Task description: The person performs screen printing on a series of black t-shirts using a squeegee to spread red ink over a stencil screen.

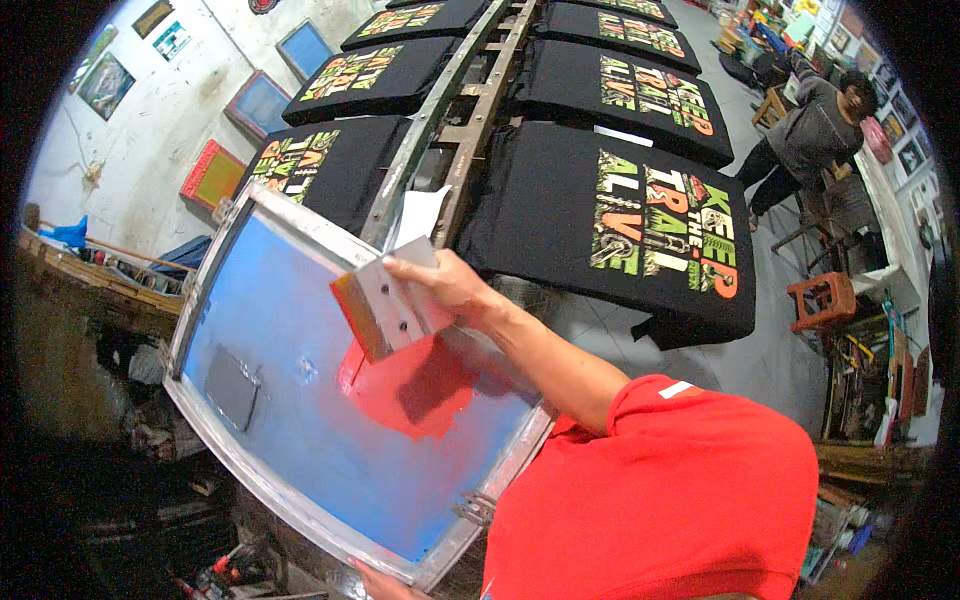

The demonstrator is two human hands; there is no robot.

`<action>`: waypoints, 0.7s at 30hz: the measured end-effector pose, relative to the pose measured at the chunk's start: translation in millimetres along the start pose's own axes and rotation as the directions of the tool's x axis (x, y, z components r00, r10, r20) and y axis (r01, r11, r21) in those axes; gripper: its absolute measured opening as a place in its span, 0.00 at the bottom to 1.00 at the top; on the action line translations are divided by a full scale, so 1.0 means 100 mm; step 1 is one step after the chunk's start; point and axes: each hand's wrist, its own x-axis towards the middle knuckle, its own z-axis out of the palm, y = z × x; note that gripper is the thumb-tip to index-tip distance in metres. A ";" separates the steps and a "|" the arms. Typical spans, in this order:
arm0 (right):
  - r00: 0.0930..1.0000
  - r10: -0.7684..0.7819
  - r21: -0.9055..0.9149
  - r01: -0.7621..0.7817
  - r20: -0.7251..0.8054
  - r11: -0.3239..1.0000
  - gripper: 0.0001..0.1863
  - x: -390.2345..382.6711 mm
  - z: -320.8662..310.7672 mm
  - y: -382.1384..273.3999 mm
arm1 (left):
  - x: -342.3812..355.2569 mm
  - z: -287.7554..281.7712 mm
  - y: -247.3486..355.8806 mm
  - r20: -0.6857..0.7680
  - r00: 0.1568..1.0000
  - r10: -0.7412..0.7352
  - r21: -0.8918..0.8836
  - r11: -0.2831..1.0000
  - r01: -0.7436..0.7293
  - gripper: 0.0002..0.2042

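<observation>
The blue mesh of the screen frame [300, 400] lay open toward its far-left end, broken only by a grey patch [232, 388] near that end. At the mesh's middle, a pool of red ink [410, 385] and the squeegee [385, 305] above it, held in the right hand [445, 285], blocked passage. The frame's raised metal rim bounded the mesh on every side. Beyond the frame's far edge, a metal rail [470, 120] ran between close-set black printed shirts [610, 220]. Right of the frame, bare floor [770, 350] remained between the shirts and an orange stool [822, 298].
</observation>
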 end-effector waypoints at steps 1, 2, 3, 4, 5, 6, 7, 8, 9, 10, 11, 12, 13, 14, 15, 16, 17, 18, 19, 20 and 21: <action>0.998 0.012 0.030 -0.010 -0.065 1.000 0.29 0.09 0.04 0.02 | 0.35 0.09 -0.03 0.011 0.991 0.136 0.069 0.988 -0.136 0.35; 0.992 -0.015 0.035 0.020 -0.125 0.999 0.29 0.23 0.06 0.11 | 0.57 0.19 0.40 0.171 0.973 -0.157 -0.075 0.982 0.172 0.33; 0.985 -0.043 0.053 0.052 -0.164 0.997 0.29 0.41 0.17 0.21 | 0.91 0.22 0.45 0.162 0.986 -0.034 -0.049 0.998 0.042 0.33; 0.983 -0.057 0.056 0.068 -0.173 0.996 0.28 0.52 0.31 0.26 | 1.26 0.25 0.45 0.153 0.984 0.088 -0.018 0.996 -0.086 0.33; 0.975 -0.010 0.019 0.015 -0.223 1.000 0.27 0.61 0.42 0.31 | 1.59 0.26 0.44 0.150 0.966 0.208 0.014 0.977 -0.213 0.33; 0.968 -0.008 0.011 0.011 -0.249 1.000 0.27 0.66 0.58 0.29 | 1.81 0.30 0.71 0.202 0.979 0.040 -0.055 0.998 -0.029 0.32; 0.963 -0.029 0.006 0.031 -0.268 0.999 0.26 0.72 0.79 0.19 | 2.13 0.31 0.79 0.242 0.968 0.068 -0.059 0.997 -0.055 0.32; 0.949 -0.159 -0.016 0.160 -0.274 0.987 0.25 0.82 0.95 0.17 | 2.47 0.29 0.84 0.282 0.955 0.095 -0.064 0.995 -0.080 0.32; 0.966 -0.104 0.075 0.125 -0.237 0.989 0.24 0.91 1.19 0.15 | 2.81 0.25 0.89 0.307 0.944 0.120 -0.061 0.992 -0.106 0.32; 0.953 -0.124 0.045 0.142 -0.276 0.989 0.25 1.00 1.26 0.20 | 3.03 0.33 1.01 0.307 0.940 0.149 -0.052 0.989 -0.140 0.32; 0.939 -0.144 0.015 0.156 -0.311 0.988 0.25 1.12 1.30 0.26 | 3.23 0.42 1.14 0.305 0.936 0.177 -0.045 0.984 -0.171 0.32; 0.914 -0.165 -0.057 0.155 -0.372 0.986 0.25 1.19 1.29 0.32 | 3.33 0.53 1.21 0.312 0.932 0.187 -0.022 0.982 -0.189 0.33; 0.887 -0.180 -0.111 0.146 -0.426 0.983 0.25 1.27 1.31 0.42 | 3.45 0.59 1.33 0.331 0.922 0.199 -0.029 0.979 -0.201 0.32; 0.865 -0.107 -0.149 0.037 -0.490 0.988 0.27 1.38 1.18 0.52 | 3.56 0.69 1.47 0.348 0.914 0.209 -0.036 0.977 -0.210 0.31; 0.835 -0.048 -0.151 -0.043 -0.548 0.988 0.28 1.42 1.16 0.56 | 3.67 0.74 1.60 0.350 0.914 0.208 -0.036 0.977 -0.209 0.31; 0.841 -0.075 -0.047 0.059 -0.536 0.997 0.28 1.46 1.12 0.61 | 3.83 0.83 1.71 0.401 0.880 0.253 -0.074 0.967 -0.244 0.29; 0.837 -0.084 -0.014 0.091 -0.541 0.996 0.27 1.42 1.26 0.51 | 4.00 0.93 1.79 0.442 0.850 0.288 -0.109 0.957 -0.268 0.28; 0.795 -0.037 0.095 0.118 -0.606 0.988 0.24 1.34 1.51 0.34 | 4.10 1.02 1.93 0.482 0.838 0.254 -0.133 0.967 -0.217 0.27; 0.790 -0.059 0.161 0.196 -0.611 0.967 0.23 1.36 1.45 0.37 | 4.20 1.15 2.12 0.531 0.816 0.229 -0.162 0.973 -0.167 0.25; 0.744 -0.133 0.106 0.265 -0.655 0.958 0.22 1.36 1.49 0.33 | 4.32 1.29 2.25 0.537 0.797 0.277 -0.161 0.961 -0.225 0.25; 0.697 -0.153 0.081 0.291 -0.700 0.953 0.21 1.39 1.48 0.37 | 4.46 1.46 2.33 0.547 0.772 0.324 -0.163 0.946 -0.281 0.24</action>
